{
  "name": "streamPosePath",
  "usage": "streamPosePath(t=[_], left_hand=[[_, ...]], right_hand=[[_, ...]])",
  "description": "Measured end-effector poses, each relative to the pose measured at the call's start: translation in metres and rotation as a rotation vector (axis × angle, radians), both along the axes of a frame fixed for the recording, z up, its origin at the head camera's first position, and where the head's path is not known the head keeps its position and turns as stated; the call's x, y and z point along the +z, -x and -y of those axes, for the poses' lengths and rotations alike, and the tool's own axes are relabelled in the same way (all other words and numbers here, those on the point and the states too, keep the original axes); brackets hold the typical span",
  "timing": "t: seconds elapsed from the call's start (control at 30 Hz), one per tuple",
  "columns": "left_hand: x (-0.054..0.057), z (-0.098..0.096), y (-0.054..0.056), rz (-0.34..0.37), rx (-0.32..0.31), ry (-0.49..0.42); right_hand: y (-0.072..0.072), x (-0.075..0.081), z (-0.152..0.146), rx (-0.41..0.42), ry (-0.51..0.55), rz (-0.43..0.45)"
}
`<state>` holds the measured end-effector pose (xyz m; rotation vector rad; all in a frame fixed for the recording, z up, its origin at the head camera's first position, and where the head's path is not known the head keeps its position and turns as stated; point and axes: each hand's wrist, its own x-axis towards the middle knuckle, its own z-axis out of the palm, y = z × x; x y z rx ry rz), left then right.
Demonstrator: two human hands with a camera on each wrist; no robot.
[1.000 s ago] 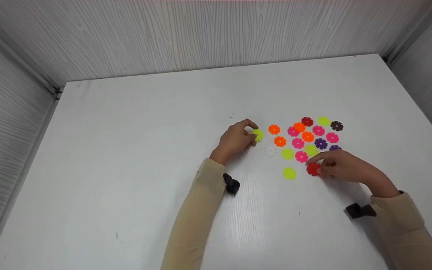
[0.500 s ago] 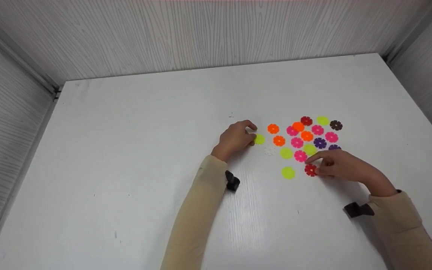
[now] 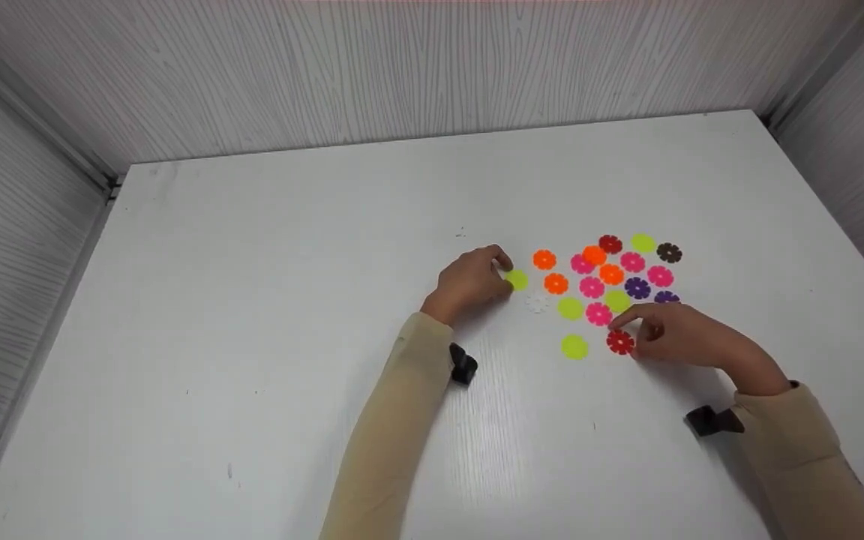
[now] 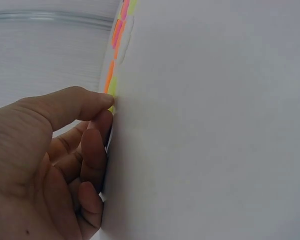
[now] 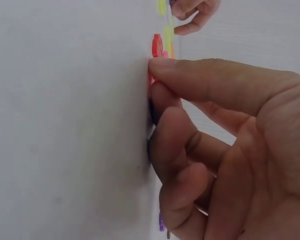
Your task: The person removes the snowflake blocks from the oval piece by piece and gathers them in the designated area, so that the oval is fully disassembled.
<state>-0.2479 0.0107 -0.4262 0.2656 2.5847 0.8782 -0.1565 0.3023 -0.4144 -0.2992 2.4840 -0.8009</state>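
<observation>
A yellow-green snowflake disc (image 3: 517, 280) lies flat on the white table, at the left end of a group of such plastic discs. My left hand (image 3: 471, 277) is beside it, thumb touching its near edge and index finger bent close to its far edge. Nearer the front, a red snowflake disc (image 3: 620, 343) also lies flat. The thumb and index fingertips of my right hand (image 3: 683, 334) are at its right and far sides, spread apart. In the right wrist view the thumb partly hides red pieces (image 5: 157, 46). Both hands' other fingers are bent down toward the table.
Between the hands lie more discs: orange (image 3: 556, 283), pink (image 3: 592, 286), purple (image 3: 637, 287), dark brown (image 3: 670, 253) and a pale white one (image 3: 537, 302). An orange disc (image 3: 594, 255) overlaps a pink one. Wood-grain panels (image 3: 402, 67) border the table (image 3: 214, 315).
The yellow-green disc was tilted in my left fingers and now lies flat. The red disc, earlier between my right thumb and finger, now lies flat, and the right thumb has drawn back slightly.
</observation>
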Motion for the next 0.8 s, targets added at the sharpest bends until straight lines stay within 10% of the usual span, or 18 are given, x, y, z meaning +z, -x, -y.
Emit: streamPosePath(t=[0.5,0.8], left_hand=[[0.0,0.003,0.003,0.014,0.022,-0.051],[0.004,0.027,-0.004,0.115,-0.093,-0.26]], right_hand=[[0.008,-0.003,-0.002,0.023,-0.01,-0.006],[0.013,0.017,-0.004,-0.002,0.01,-0.023]])
